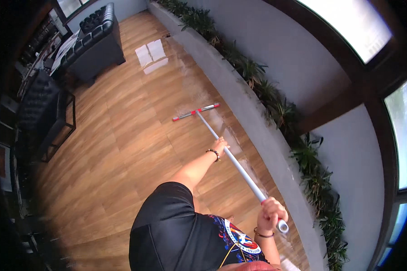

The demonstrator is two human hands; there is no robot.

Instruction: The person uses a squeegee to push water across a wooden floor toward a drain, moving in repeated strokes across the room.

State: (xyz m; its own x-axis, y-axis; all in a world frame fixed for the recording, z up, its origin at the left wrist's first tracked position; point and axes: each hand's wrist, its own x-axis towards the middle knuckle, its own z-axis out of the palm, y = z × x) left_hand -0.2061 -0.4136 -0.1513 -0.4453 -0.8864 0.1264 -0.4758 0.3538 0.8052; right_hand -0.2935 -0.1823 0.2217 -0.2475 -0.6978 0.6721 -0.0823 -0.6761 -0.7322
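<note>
Your right hand (pixel 270 214) is wrapped tight around the top end of the mop handle (pixel 230 158); your left hand (pixel 220 147) grips it farther down. Beyond your left hand, the mop head (pixel 196 111) lies flat on the wooden floor (pixel 122 135).

Floor (pixel 122 135): warm brown wood-look planks, glossy, running the length of the room.
Glare (pixel 151 55): pale window reflection on the planks at the far end.
Planter (pixel 253 122): long grey concrete ledge along the right side of the floor.
Plants (pixel 276 101): dark green leafy row filling the ledge.
Wall (pixel 294 54): plain pale grey, behind the plants.
Windows (pixel 352 25): bright panes in dark frames, upper right and right edge.
Sofa (pixel 97 40): black, tufted, at the far end.
Chair (pixel 38 101): black, tufted, at left.
Side table (pixel 61 131): dark open metal frame, beside the chair.
</note>
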